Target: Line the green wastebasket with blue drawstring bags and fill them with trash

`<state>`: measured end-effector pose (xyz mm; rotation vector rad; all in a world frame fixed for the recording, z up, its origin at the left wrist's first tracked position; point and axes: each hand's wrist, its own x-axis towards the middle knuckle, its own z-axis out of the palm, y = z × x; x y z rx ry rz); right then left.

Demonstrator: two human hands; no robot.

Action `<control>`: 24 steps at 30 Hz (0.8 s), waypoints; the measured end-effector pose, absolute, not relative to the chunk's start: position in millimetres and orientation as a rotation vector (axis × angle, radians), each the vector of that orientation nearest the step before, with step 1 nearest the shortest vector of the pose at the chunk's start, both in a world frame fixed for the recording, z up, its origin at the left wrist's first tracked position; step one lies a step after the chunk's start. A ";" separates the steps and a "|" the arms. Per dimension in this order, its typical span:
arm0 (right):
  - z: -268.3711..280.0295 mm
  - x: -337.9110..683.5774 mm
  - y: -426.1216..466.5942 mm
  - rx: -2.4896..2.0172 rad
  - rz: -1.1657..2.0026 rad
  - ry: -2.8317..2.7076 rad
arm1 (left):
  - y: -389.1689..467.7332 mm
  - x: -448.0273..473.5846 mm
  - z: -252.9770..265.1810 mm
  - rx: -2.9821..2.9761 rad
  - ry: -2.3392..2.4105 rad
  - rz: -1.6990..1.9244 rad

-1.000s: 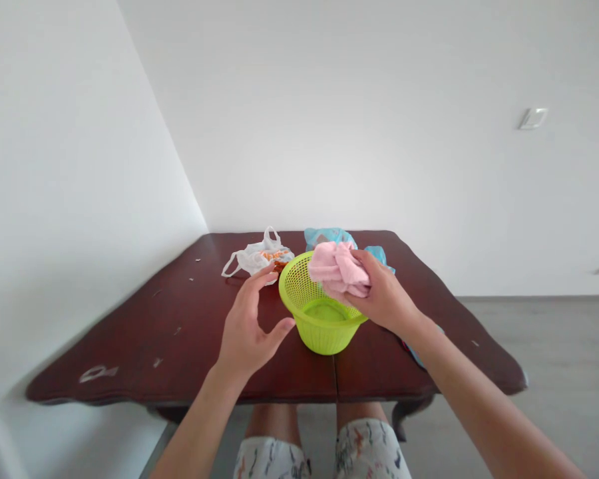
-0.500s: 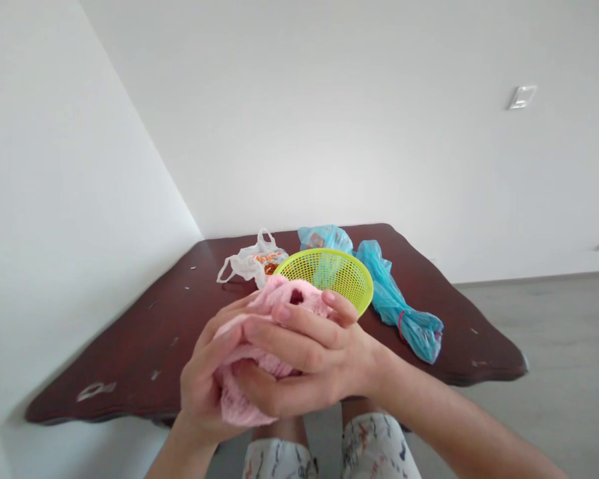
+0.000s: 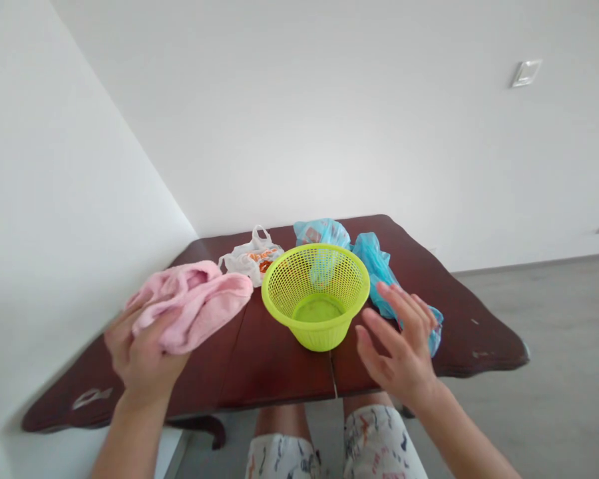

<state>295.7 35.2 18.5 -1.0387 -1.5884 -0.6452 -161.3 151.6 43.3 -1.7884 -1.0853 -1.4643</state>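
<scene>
A bunched pink cloth [image 3: 194, 303], soft like a towel, is gripped in my left hand [image 3: 142, 352] above the left side of the table. My right hand [image 3: 404, 346] is raised with its fingers spread and holds nothing. Between the two hands stands a yellow-green plastic basket [image 3: 316, 336] with perforated walls; its inside shows only the bare bottom. Behind the right hand lies a blue plastic bag [image 3: 377, 263], partly covered by the fingers.
The dark red-brown wooden table [image 3: 274, 372] has a wavy edge and a seam. At the back lie a white plastic bag [image 3: 247, 263] with orange print and another blue bag [image 3: 322, 231]. White walls stand behind and to the left; a switch [image 3: 526, 73] is on the wall.
My hands have parted. The left carried the pink cloth to the left; the right let go of it and moved right, fingers opening. The basket is now fully in sight.
</scene>
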 end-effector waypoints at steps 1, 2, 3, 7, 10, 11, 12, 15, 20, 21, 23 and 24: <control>7.6 314.0 32.2 -1.121 -0.624 -1.528 | 158.7 -171.4 37.3 -1.815 -1.152 -1.395; -4.3 331.2 29.6 -1.202 -0.594 -1.480 | 164.3 -181.9 29.2 -1.882 -1.240 -1.325; -17.2 347.1 27.2 -1.282 -0.553 -1.438 | 168.4 -191.7 19.5 -1.936 -1.303 -1.281; -73.7 396.7 18.7 -1.565 -0.362 -1.343 | 173.5 -211.7 -18.9 -2.127 -1.540 -1.102; -108.1 422.3 17.4 -1.769 -0.271 -1.361 | 170.1 -204.1 -33.4 -2.112 -1.813 -0.924; -116.0 429.4 19.2 -1.825 -0.237 -1.361 | 168.4 -200.0 -35.3 -2.075 -1.902 -0.867; -122.1 435.8 22.2 -1.868 -0.196 -1.358 | 166.6 -196.0 -36.5 -2.043 -1.976 -0.815; -131.6 451.2 38.0 -1.967 -0.094 -1.318 | 161.5 -189.6 -39.2 -2.026 -2.104 -0.747; -127.7 465.2 68.8 -2.304 -0.090 -1.332 | 151.7 -198.7 -38.2 -1.930 -2.057 -0.909; -124.0 467.4 73.1 -2.331 -0.065 -1.361 | 148.6 -202.4 -33.7 -1.915 -2.015 -0.933; -111.9 472.0 79.5 -2.313 0.038 -1.355 | 141.3 -209.7 -18.3 -1.907 -1.946 -0.982; -103.0 474.3 81.6 -2.265 0.095 -1.313 | 137.4 -212.2 -8.0 -1.966 -1.927 -1.008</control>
